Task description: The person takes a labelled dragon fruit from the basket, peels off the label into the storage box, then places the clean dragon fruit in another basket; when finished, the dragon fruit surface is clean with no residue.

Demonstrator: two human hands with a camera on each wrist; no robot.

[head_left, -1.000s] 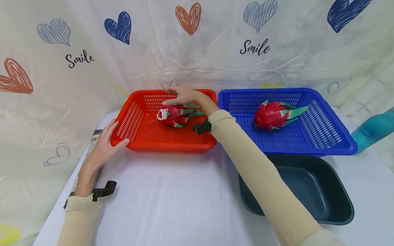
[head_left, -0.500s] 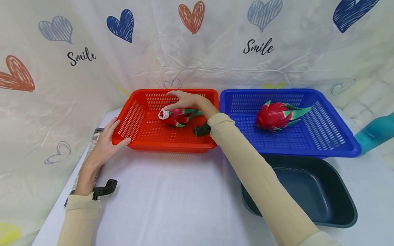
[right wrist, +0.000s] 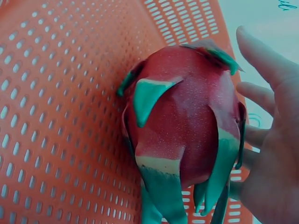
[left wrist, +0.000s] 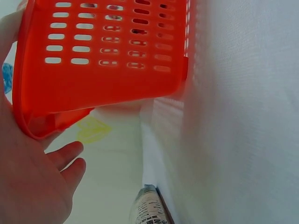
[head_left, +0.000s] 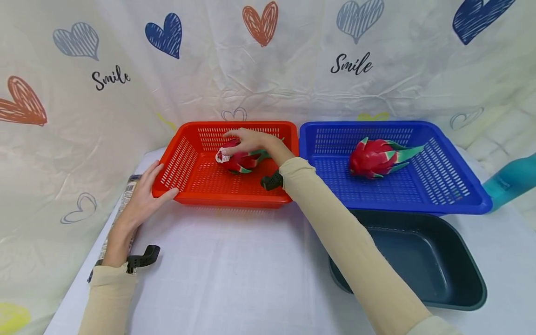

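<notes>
A pink dragon fruit [head_left: 240, 160] with green scales and a white sticker lies in the red basket [head_left: 217, 203]. My right hand [head_left: 249, 140] hovers over this fruit with fingers spread; in the right wrist view the fingers [right wrist: 259, 95] are alongside the fruit, and whether they touch it is unclear. At the basket's front left corner, my left hand [head_left: 144, 197] rests against the rim, its fingers along the left side and thumb at the front. The left wrist view shows the palm [left wrist: 28, 172] beside the red rim. A second dragon fruit [head_left: 372, 158] lies in the blue basket [head_left: 402, 207].
Below the blue basket stands a dark green tub [head_left: 460, 298], partly behind my right forearm. A teal bottle [head_left: 511, 181] is at the right edge. Under my left forearm lies a long, printed item [head_left: 125, 197]. A heart-printed curtain [head_left: 293, 83] hangs behind the baskets.
My right hand has lowered slightly toward the dragon fruit in the red basket. The left hand stays on the basket corner. The head view has shifted a little.
</notes>
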